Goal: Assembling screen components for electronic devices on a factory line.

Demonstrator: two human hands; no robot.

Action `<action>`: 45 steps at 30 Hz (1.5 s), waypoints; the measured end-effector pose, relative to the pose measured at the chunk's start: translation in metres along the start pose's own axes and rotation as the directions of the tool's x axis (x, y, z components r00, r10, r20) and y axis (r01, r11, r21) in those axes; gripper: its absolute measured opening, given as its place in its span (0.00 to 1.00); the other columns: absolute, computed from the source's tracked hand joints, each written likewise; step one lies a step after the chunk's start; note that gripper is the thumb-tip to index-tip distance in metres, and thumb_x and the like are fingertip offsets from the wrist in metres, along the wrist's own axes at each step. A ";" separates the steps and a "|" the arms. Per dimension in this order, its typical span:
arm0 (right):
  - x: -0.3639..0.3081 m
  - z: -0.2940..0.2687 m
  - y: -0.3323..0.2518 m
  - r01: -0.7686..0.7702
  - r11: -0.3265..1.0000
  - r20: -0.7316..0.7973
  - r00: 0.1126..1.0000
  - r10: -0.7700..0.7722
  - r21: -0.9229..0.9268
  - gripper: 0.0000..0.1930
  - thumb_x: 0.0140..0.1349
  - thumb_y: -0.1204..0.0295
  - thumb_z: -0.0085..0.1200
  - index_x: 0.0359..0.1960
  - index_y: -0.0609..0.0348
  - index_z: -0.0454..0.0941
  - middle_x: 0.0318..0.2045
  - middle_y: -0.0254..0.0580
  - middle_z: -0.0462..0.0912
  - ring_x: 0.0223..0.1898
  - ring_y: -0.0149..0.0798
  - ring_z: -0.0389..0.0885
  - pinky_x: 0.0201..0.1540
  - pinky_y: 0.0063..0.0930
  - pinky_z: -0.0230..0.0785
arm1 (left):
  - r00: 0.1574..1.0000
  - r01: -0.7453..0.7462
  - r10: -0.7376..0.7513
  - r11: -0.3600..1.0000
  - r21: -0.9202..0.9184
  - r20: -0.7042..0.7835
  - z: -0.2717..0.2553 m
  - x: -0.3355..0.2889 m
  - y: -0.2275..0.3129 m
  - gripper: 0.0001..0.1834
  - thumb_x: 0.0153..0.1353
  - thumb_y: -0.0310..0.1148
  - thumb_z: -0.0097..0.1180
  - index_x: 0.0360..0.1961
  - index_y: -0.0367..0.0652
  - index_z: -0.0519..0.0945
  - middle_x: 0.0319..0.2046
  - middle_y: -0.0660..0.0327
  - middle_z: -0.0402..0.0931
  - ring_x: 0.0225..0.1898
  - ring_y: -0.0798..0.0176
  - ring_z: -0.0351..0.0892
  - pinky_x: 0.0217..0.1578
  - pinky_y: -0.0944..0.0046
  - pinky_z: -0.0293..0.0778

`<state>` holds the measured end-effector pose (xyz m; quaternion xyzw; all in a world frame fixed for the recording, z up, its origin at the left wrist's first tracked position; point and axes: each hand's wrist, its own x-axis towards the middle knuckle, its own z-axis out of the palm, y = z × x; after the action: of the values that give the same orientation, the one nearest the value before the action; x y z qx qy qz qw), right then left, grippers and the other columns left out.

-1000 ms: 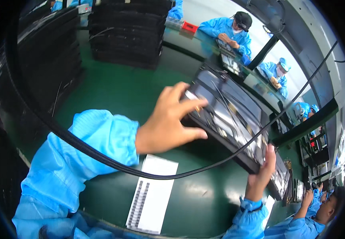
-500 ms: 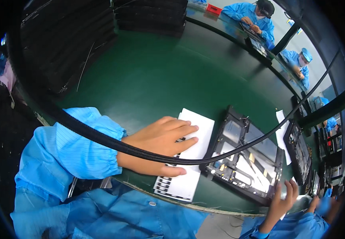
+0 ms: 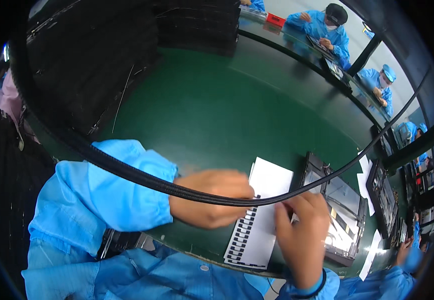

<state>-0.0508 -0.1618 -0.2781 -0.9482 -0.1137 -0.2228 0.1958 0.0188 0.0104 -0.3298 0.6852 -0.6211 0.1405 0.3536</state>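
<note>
A spiral-bound notepad (image 3: 259,237) with a blank white page and black binding rings along its left side lies near the table's front edge. Over its left edge, my left hand (image 3: 214,197) is curled closed and smeared by motion; whatever its fingertips may pinch is hidden. My right hand (image 3: 304,225) is over the pad's right side, wearing a dark wristband. Blur and a black cable across the view hide its fingertips, so its grip is unclear. Right behind it lies an opened black device frame (image 3: 344,220) with a silvery inside and small circuit parts.
White paper strips (image 3: 370,256) lie right of the frame, beside another black device frame (image 3: 383,200). Dark stacked panels (image 3: 92,65) stand at the left and back. A thick black cable (image 3: 142,177) crosses the view. Co-workers in blue (image 3: 327,30) sit at the far bench.
My left hand has gone from lying spread on the notepad to curled at its binding. My right hand has come left from the device frame's lower right corner to the pad.
</note>
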 end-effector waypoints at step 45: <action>-0.068 -0.052 0.130 -0.430 0.848 0.136 0.903 0.408 0.309 0.06 0.45 0.74 0.52 0.21 0.66 0.73 0.42 0.54 0.73 0.45 0.43 0.68 0.48 0.31 0.56 | 0.855 -0.465 0.438 0.884 0.039 0.279 0.105 0.108 -0.002 0.10 0.46 0.27 0.46 0.27 0.31 0.76 0.30 0.54 0.74 0.37 0.59 0.73 0.37 0.68 0.70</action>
<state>-0.0910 -0.3093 -0.3084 -0.9101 0.0535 -0.1214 0.3926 0.0157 -0.1396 -0.3372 0.5502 -0.7975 0.1600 0.1889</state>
